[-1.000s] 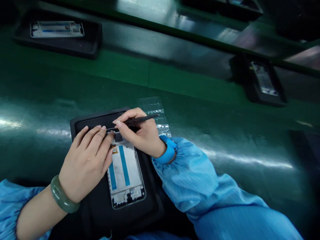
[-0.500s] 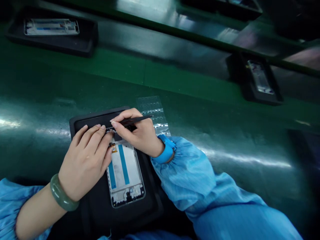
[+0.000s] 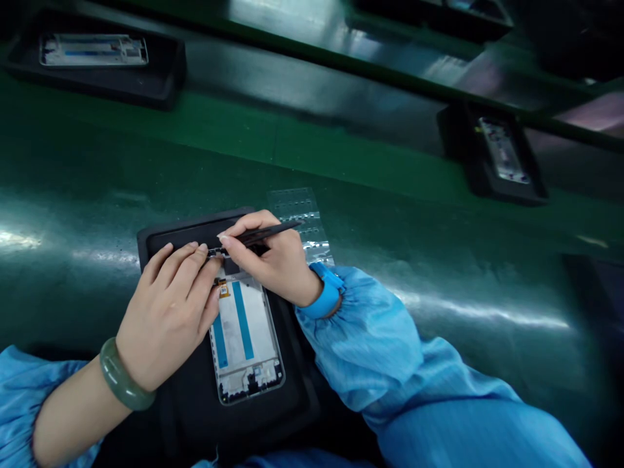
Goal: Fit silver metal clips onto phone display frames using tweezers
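Observation:
An opened phone frame (image 3: 256, 344), silvery with two blue strips and an orange flex piece, lies in a black tray (image 3: 190, 227). My left hand (image 3: 170, 305) grips its upper left edge, the fingers bent over the top end and the thumb along the side. Black tweezers (image 3: 273, 230) are pinched between the thumb and fingers of my right hand (image 3: 270, 257). Their tips point at the top end of the frame, close to my left fingertips. My fingers cover most of that top end, so what the tips touch is hidden.
A clear plastic sheet (image 3: 305, 221) with rows of marks lies behind my right hand. On the green table (image 3: 205, 156), one black tray (image 3: 160, 84) with a phone frame (image 3: 92, 51) stands far left, another black tray (image 3: 487, 182) with a phone frame (image 3: 504, 151) far right.
The tweezers' rear end has tipped slightly up and to the right. Both hands stay almost in place. The far trays appear shifted slightly left.

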Tool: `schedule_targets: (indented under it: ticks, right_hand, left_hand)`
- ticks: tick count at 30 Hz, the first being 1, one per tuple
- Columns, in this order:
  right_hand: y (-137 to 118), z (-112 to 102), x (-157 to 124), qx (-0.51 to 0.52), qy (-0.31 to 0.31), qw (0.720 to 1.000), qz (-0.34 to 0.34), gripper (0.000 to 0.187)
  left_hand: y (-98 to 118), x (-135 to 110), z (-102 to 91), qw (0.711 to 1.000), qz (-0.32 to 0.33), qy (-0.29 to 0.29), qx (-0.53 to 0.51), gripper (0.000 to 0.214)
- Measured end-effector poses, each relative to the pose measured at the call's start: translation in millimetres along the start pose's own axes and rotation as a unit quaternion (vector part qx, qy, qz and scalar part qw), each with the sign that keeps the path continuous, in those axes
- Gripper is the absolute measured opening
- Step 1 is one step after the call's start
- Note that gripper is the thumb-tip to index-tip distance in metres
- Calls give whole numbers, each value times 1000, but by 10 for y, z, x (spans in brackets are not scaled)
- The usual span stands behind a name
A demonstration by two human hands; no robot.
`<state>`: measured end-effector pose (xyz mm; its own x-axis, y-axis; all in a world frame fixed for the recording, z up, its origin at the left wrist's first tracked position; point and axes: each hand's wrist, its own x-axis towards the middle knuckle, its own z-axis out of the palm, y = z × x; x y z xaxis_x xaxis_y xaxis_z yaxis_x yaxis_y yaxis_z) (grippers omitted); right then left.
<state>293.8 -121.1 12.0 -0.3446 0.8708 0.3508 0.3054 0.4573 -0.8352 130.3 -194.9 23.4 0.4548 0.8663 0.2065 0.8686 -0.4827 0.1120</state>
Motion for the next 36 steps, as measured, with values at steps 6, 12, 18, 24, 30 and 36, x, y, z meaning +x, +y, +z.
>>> schedule_targets:
  ticks: [6,12,18,24,30,36]
  right_hand:
    - [5,0,-5,8,2,1000,-7,7]
    - [36,11,-21,21,13,1000,-6,6]
    - [32,18,-11,-4,16,999,-41,3]
    - [32,15,-7,-19,8,998,-61,3]
    - [-2,-12,11,-32,-3,997,-69,3]
    - [-15,-47,46,-54,-31,995,-83,3]
  left_hand:
    - [-1,0,1,1000,-1,1,1,38]
    - [6,3,-2,1000,-3,7,0,37]
    - [7,2,1,1000,-4,7,-1,37]
    - [7,6,-1,1000,-4,6,-4,37]
    - [4,4,0,1000,-5,9,-7,37]
    - [5,5,3,1000,-5,11,-11,37]
